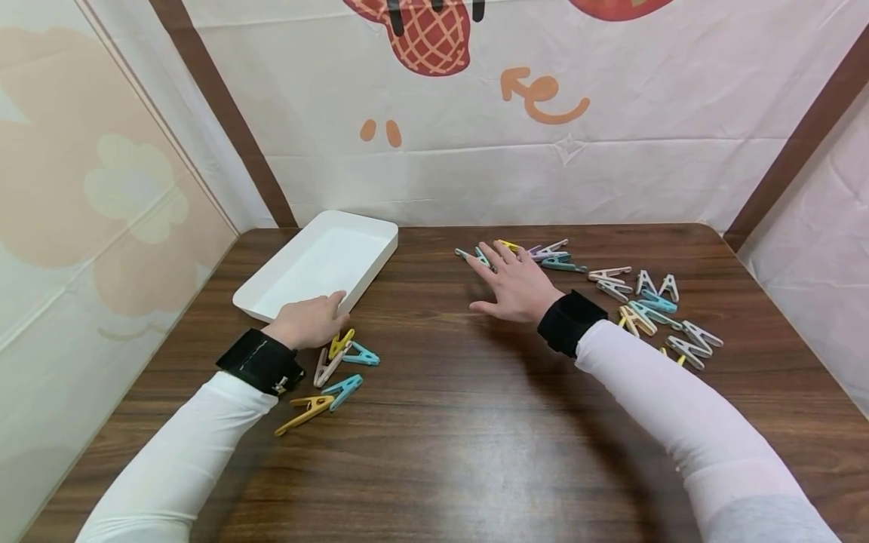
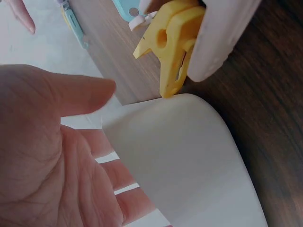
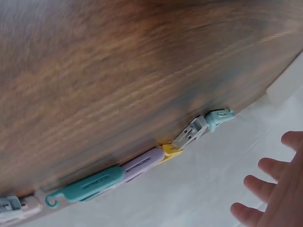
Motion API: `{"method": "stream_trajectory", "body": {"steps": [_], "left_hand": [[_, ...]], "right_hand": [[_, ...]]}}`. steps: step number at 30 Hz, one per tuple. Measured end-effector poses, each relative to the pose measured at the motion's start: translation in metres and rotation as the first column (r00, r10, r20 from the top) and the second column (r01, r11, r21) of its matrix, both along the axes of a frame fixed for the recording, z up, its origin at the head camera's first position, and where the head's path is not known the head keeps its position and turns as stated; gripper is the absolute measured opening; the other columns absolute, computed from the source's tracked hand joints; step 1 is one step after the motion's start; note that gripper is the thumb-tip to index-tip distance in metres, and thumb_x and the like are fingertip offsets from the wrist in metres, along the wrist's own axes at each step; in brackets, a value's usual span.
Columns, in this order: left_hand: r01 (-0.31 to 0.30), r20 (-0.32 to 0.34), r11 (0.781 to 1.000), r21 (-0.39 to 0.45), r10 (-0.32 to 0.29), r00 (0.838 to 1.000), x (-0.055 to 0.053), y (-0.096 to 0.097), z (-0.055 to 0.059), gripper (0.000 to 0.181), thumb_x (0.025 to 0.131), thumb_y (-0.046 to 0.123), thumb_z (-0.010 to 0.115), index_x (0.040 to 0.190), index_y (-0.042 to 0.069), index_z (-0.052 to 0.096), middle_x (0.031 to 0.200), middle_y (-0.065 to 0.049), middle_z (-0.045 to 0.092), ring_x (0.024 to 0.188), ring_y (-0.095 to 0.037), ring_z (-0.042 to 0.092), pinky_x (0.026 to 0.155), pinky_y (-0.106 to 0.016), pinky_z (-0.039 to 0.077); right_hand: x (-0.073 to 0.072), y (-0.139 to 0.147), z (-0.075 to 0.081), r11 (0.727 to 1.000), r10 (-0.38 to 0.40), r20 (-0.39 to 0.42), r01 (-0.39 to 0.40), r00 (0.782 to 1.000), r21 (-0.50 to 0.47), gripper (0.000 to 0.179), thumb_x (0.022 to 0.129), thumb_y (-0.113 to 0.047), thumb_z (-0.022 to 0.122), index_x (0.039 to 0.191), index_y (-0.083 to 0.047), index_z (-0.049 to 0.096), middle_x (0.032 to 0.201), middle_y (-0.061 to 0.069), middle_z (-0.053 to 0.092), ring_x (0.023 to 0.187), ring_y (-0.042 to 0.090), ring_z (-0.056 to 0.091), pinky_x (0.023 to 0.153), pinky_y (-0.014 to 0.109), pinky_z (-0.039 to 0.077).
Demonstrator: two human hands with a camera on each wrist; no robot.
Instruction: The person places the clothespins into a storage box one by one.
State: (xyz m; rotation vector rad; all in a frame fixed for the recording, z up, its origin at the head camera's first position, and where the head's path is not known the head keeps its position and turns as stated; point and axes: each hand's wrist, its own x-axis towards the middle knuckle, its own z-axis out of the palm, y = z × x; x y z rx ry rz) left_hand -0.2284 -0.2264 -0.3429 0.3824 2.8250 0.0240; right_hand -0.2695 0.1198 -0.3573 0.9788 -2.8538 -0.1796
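A white rectangular tray (image 1: 299,271) sits at the table's far left. My left hand (image 1: 308,320) is at its near-right corner; in the left wrist view the fingers pass behind the tray wall (image 2: 184,156), while the thumb stands straight and apart from it. Right beside that hand are a yellow clothespin (image 2: 175,42), a pale pink clothespin (image 1: 329,367) and a blue clothespin (image 1: 362,354). My right hand (image 1: 516,290) is spread, palm down, over the far clothespins, partly covering them. A teal clothespin (image 3: 94,183) and a purple clothespin (image 3: 142,164) lie near it; nothing shows in its fingers.
Nearer me on the left lie an orange-yellow clothespin (image 1: 305,412) and another blue clothespin (image 1: 345,390). Several more clothespins, including a grey clothespin (image 1: 687,351), are scattered along the right side. A printed cloth wall (image 1: 475,181) rises behind the table (image 1: 462,452).
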Motion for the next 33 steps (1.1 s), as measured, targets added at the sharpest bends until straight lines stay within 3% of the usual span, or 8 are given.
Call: {"method": "stream_trajectory", "body": {"steps": [3, 6, 14, 18, 25, 33], "left_hand": [[0.018, -0.015, 0.999, -0.029, -0.019, 1.0, -0.003, 0.002, 0.0, 0.048, 0.101, 0.018, 0.04, 0.141, -0.01, 0.037, 0.125, -0.029, 0.056, 0.098, -0.032, 0.061, 0.076, -0.047, 0.05], [0.028, -0.024, 0.999, -0.045, -0.029, 0.999, -0.005, 0.002, 0.0, 0.044, 0.1, 0.013, 0.04, 0.138, -0.01, 0.041, 0.117, -0.026, 0.06, 0.085, -0.027, 0.06, 0.07, -0.043, 0.049], [0.03, -0.029, 0.998, -0.047, -0.031, 0.999, -0.007, 0.003, -0.002, 0.04, 0.098, 0.011, 0.043, 0.132, -0.009, 0.047, 0.11, -0.024, 0.062, 0.081, -0.026, 0.058, 0.066, -0.042, 0.048], [0.028, -0.027, 0.999, -0.041, -0.029, 0.999, -0.007, 0.002, -0.001, 0.039, 0.098, 0.01, 0.044, 0.132, -0.009, 0.048, 0.112, -0.025, 0.062, 0.086, -0.029, 0.06, 0.07, -0.044, 0.049], [0.026, -0.031, 0.999, -0.023, -0.027, 0.999, -0.005, -0.005, -0.002, 0.042, 0.097, 0.01, 0.045, 0.135, -0.009, 0.047, 0.125, -0.028, 0.057, 0.111, -0.04, 0.057, 0.084, -0.052, 0.048], [0.065, -0.043, 0.998, 0.015, -0.064, 0.997, -0.002, -0.016, -0.002, 0.04, 0.093, 0.004, 0.046, 0.13, -0.011, 0.051, 0.124, -0.029, 0.058, 0.113, -0.042, 0.056, 0.086, -0.052, 0.048]], "right_hand": [[-0.003, -0.003, 0.001, 1.0, 0.02, 0.001, -0.02, 1.0, 0.012, 0.081, 0.093, -0.06, 0.049, 0.154, -0.013, 0.024, 0.157, 0.019, 0.022, 0.142, 0.036, 0.021, 0.109, 0.056, 0.021], [-0.005, -0.011, 0.003, 0.998, 0.047, -0.013, -0.047, 0.999, 0.037, 0.081, 0.093, -0.059, 0.05, 0.154, -0.013, 0.024, 0.156, 0.019, 0.023, 0.142, 0.036, 0.022, 0.11, 0.055, 0.022], [-0.007, -0.032, 0.001, 0.992, 0.105, -0.042, -0.102, 0.994, 0.069, 0.079, 0.094, -0.058, 0.05, 0.154, -0.013, 0.025, 0.155, 0.017, 0.026, 0.139, 0.034, 0.028, 0.108, 0.053, 0.027], [-0.009, -0.037, -0.004, 0.993, 0.106, -0.05, -0.103, 0.993, 0.048, 0.078, 0.094, -0.056, 0.051, 0.154, -0.013, 0.026, 0.155, 0.017, 0.027, 0.138, 0.034, 0.031, 0.106, 0.053, 0.029], [-0.014, -0.041, -0.01, 0.995, 0.091, -0.067, -0.087, 0.994, 0.051, 0.076, 0.094, -0.054, 0.052, 0.153, -0.013, 0.027, 0.155, 0.016, 0.028, 0.137, 0.032, 0.033, 0.104, 0.053, 0.032], [-0.019, -0.046, -0.017, 0.995, 0.098, -0.078, -0.097, 0.992, 0.022, 0.075, 0.095, -0.048, 0.055, 0.154, -0.013, 0.025, 0.154, 0.016, 0.03, 0.136, 0.032, 0.035, 0.102, 0.05, 0.036]]}}
